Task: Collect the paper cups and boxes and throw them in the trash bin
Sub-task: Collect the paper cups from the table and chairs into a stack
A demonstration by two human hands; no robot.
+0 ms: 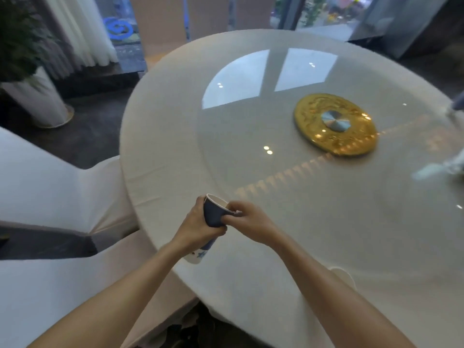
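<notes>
Dark blue paper cup over near-left edge of round table, tilted, mouth up and away, long axis leaning right. Left hand fingers wrapped round its lower wall. Right hand fingertips pinch right rim. White-blue cup protrudes below left hand.

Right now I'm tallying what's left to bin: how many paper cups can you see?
3, possibly. A dark blue cup in both hands, a white patterned cup sticking out below the left hand, and a white rim behind the right forearm, mostly hidden.
</notes>
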